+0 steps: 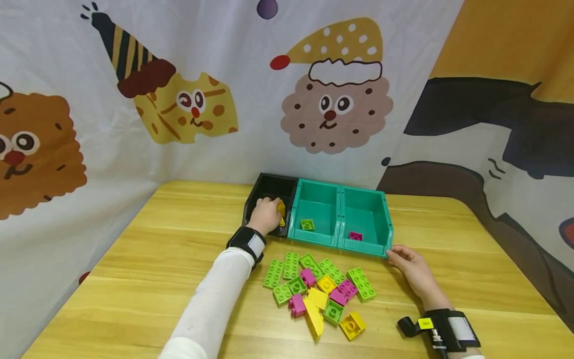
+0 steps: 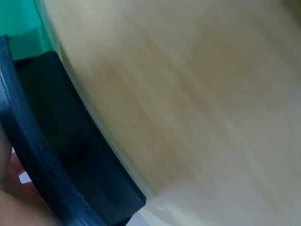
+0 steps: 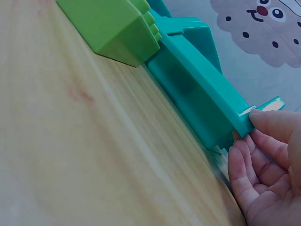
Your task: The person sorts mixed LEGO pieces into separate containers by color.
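My left hand [image 1: 269, 208] reaches into the black bin [image 1: 269, 185], its fingers curled at a yellow brick [image 1: 281, 208]. The left wrist view shows only the bin's dark wall [image 2: 51, 155], the wooden table and a bit of skin. My right hand [image 1: 394, 255] pinches the front right corner of the right teal bin [image 1: 365, 248]. In the right wrist view the thumb lies on top of that corner [image 3: 244, 122] with fingers [image 3: 240, 160] beneath. A green brick [image 1: 307, 224] lies in the middle teal bin [image 1: 314, 238]. The right bin holds a pink brick [image 1: 355, 236].
Several loose green, yellow and pink bricks [image 1: 320, 291] lie on the wooden table [image 1: 157, 249] in front of the bins, between my arms. One green brick [image 3: 113, 23] sits close to the teal bin's front. A printed cloth [image 1: 202, 99] hangs behind the table.
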Demonstrator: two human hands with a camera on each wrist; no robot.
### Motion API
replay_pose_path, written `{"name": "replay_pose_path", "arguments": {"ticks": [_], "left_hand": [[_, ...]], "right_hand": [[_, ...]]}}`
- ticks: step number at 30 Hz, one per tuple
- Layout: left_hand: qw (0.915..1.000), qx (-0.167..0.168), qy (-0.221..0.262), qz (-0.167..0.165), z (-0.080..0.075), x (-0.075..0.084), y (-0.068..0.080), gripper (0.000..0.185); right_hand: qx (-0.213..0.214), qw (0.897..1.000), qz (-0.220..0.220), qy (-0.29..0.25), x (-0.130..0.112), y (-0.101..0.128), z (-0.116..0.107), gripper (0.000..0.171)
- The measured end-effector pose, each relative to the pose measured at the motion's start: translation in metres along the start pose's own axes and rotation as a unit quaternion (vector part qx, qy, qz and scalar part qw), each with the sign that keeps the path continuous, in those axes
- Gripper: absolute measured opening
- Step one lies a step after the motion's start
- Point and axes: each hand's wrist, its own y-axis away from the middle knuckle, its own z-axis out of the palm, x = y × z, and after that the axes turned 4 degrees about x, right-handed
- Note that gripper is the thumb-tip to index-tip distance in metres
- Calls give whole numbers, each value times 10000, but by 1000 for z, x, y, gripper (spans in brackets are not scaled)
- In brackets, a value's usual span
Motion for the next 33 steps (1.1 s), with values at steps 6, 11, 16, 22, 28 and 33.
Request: {"name": "replay_pose_path", "arguments": {"ticks": [6, 11, 16, 22, 28, 33], "left_hand": [[9980, 143, 616, -32, -5, -1, 4, 55], [9924, 470, 1130, 90, -14, 1, 13, 51], [9864, 722, 1460, 239, -22, 4, 25, 47], [9809, 962, 1628, 465, -28, 9, 40, 43], [9756, 1086, 1727, 811, -33, 7, 58, 41], [9765, 819, 1644, 1129, -38, 1, 74, 47]], "right_hand": [[-13, 10000, -2, 58, 0, 1, 0, 32], [-27, 10000, -4, 89, -1, 0, 0, 34], [-23, 10000, 20, 81, -1, 0, 0, 32], [-24, 9997, 106, 226, -1, 1, 0, 37], [-3, 9997, 110, 210, 0, 2, 1, 38], [-11, 10000, -1, 3, 1, 1, 0, 28]]}}
